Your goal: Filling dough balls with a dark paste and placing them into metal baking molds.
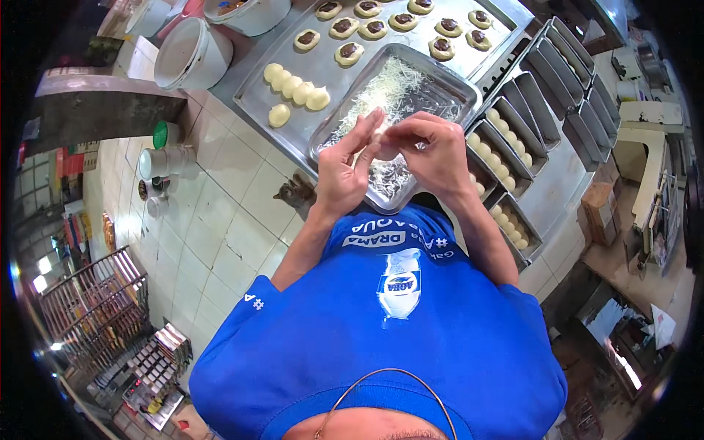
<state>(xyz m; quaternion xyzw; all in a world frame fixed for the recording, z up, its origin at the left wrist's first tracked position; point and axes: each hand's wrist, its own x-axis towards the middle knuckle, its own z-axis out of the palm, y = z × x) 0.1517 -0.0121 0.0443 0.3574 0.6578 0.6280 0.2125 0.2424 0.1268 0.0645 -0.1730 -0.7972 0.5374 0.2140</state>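
My left hand (346,165) and my right hand (438,152) meet over a metal tray (470,95) of pale shredded cheese (389,84). Between their bent fingers is a small pale piece of dough (384,149), mostly hidden by the fingers. Both hands are closed on it. Beyond the tray's left end, a row of pale dough balls (297,88) lies on a large baking sheet (249,92). Farther back on the same sheet sit several flattened dough rounds (372,29) with dark brown filling in their centres.
At the right, several metal loaf pans (518,136) stand side by side, some holding rows of dough balls. White buckets (192,59) stand at the back left. A cat (295,192) is on the tiled floor left of the table, with white containers (165,161) beyond it.
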